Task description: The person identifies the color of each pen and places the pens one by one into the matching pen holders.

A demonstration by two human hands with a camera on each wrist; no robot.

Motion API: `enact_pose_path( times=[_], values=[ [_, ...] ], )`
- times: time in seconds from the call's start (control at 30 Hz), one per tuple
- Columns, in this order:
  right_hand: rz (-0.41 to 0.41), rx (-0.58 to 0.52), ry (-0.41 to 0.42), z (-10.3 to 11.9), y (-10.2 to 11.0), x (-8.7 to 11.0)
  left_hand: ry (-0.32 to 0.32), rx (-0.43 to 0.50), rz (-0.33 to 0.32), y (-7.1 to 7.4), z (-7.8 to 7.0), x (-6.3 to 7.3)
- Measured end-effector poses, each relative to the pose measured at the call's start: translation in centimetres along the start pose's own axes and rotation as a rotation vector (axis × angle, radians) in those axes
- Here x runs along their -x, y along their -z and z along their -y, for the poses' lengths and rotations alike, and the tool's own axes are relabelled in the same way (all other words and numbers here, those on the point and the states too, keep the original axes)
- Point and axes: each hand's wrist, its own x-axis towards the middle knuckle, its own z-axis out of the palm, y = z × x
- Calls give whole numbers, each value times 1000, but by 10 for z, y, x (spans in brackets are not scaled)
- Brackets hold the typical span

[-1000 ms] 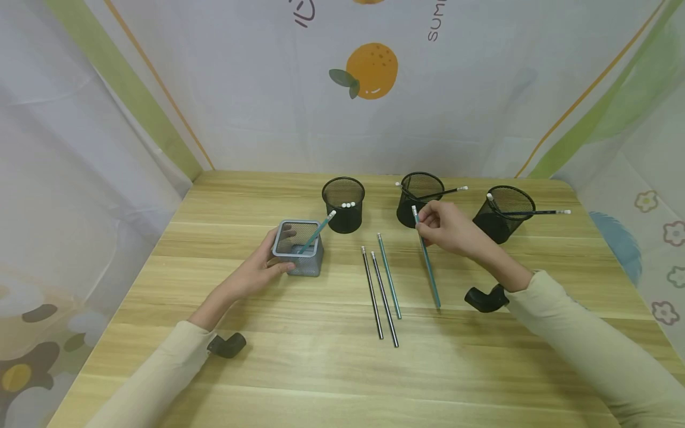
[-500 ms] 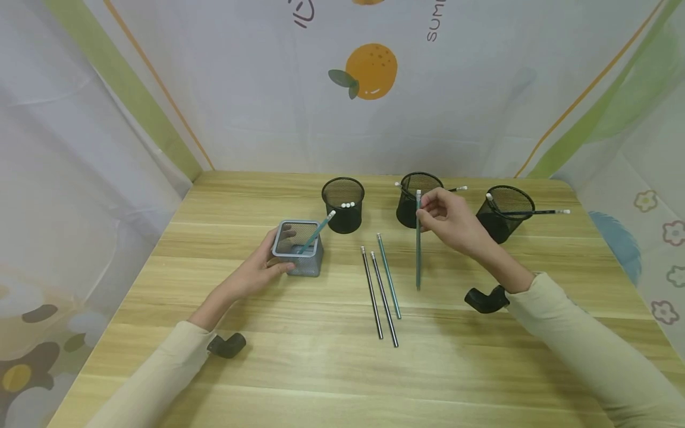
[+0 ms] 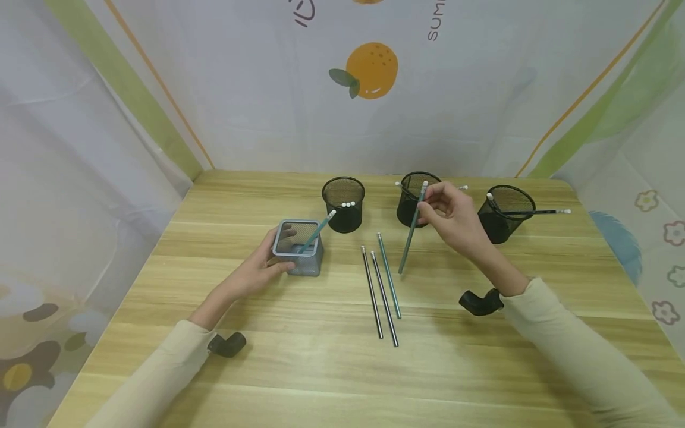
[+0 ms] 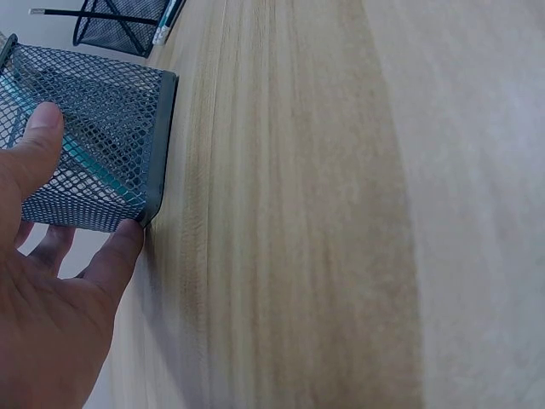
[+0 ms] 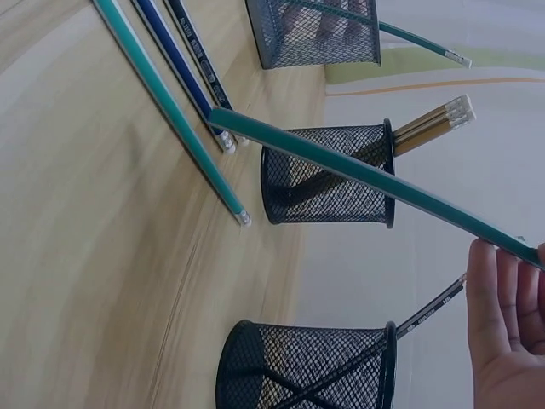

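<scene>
My left hand (image 3: pixel 257 270) holds a square grey mesh pencil cup (image 3: pixel 306 266) upright on the table, thumb and fingers on opposite sides. In it leans a green pencil (image 3: pixel 321 225), eraser end up. My right hand (image 3: pixel 456 220) pinches another green pencil (image 3: pixel 411 232) near its white eraser, in front of the middle black cup. This pencil is raised and tilted, its lower end toward the left. Between the hands lie a green pencil (image 3: pixel 389 276), a dark blue pencil (image 5: pixel 174 64) and a black pencil (image 5: pixel 197 51), side by side.
Three round black mesh cups stand along the back: the left cup (image 3: pixel 345 222) with several wood-coloured pencils (image 5: pixel 430 128), the middle cup (image 3: pixel 407 211) and the right cup (image 3: pixel 495 227) with crossed black pencils. A patterned curtain (image 3: pixel 267 119) hangs behind the table.
My right hand has lifted the green pencil and shifted slightly up and right. The pencil's lower end has swung left, toward the lying pencils. My left hand and the grey cup have stayed put.
</scene>
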Motion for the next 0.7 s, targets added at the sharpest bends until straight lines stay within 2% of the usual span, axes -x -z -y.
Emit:
enact_pose_path(
  times=[0.7],
  values=[
    [-44, -78, 96, 14, -20, -2, 19, 3, -5, 0, -1, 1]
  ],
)
